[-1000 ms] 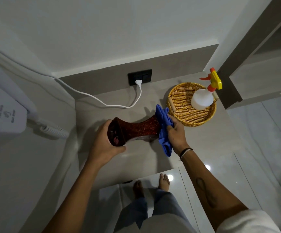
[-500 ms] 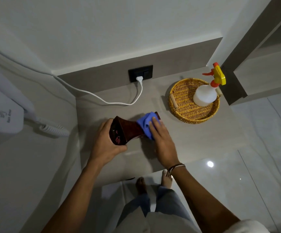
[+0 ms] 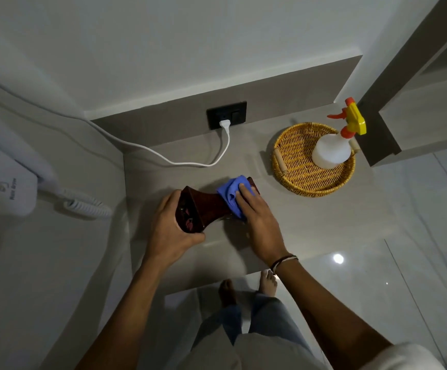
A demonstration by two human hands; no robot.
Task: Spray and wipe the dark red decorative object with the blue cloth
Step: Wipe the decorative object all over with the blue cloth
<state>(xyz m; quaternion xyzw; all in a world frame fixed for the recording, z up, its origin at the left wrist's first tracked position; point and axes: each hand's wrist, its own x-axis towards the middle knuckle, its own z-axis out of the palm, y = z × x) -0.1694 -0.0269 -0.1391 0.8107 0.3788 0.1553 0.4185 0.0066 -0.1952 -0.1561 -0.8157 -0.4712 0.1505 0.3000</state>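
The dark red decorative object (image 3: 208,206) lies on its side just above the grey counter (image 3: 310,214), its flared end towards me. My left hand (image 3: 171,228) grips that flared end. My right hand (image 3: 257,220) presses the blue cloth (image 3: 230,193) flat against the object's far half, fingers spread over it. The cloth hides most of that end. The white spray bottle (image 3: 331,150), with yellow and orange trigger head, stands in the woven basket (image 3: 297,166) to the right, apart from both hands.
A white cable (image 3: 190,162) runs from the black wall socket (image 3: 226,115) across the counter's back. A white wall-mounted hair dryer (image 3: 6,188) with coiled cord hangs at the left. My bare feet (image 3: 246,288) stand on glossy floor tiles below the counter edge.
My right hand moved the blue cloth from the object's far tip onto its top side and now lies flat over it. The left hand kept its grip on the flared end.
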